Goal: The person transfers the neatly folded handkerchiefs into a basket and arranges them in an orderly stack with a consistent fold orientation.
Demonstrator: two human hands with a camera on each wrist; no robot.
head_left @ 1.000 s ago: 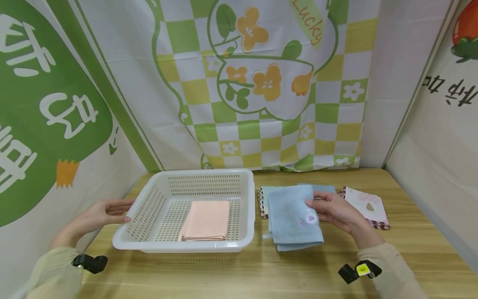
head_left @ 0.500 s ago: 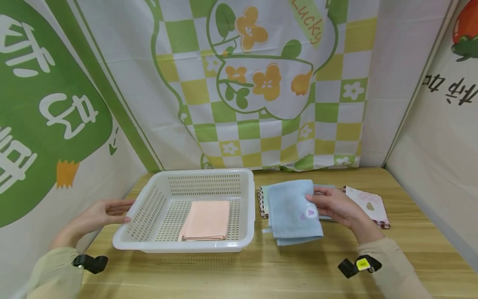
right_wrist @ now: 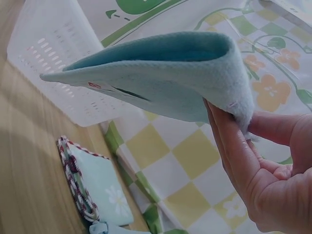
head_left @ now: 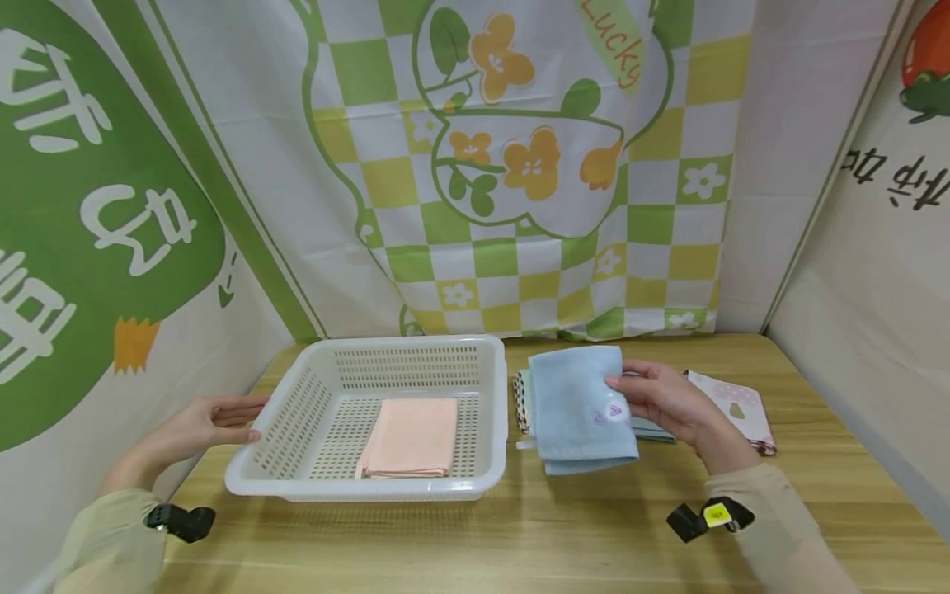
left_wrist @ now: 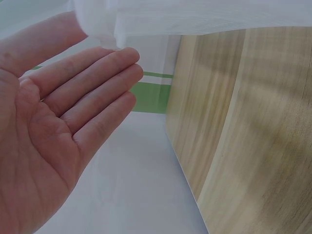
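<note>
My right hand (head_left: 668, 404) pinches a folded light blue hand towel (head_left: 575, 408) by its right edge, thumb in front. The towel bears a small purple embroidered motif and hangs above the table; the right wrist view looks into its open fold. On the left, my left hand (head_left: 204, 429) touches the left rim of a white perforated plastic basket (head_left: 493, 437). Its fingers lie straight in the left wrist view, with the thumb at the rim (left_wrist: 100, 24). Inside the basket lies a folded peach towel (head_left: 411, 437).
Behind the held towel, a pale green folded cloth (right_wrist: 105, 183) with a checked edge lies on the wooden table (head_left: 445, 553). Another blue cloth (head_left: 653, 431) shows partly below the right hand. Farther right is a pale pink cloth (head_left: 731, 404) with a checked border. Printed curtains enclose the table.
My right hand has raised the blue towel slightly, away from me, uncovering more of the blue cloth's near edge. My left hand and the basket have stayed in place.
</note>
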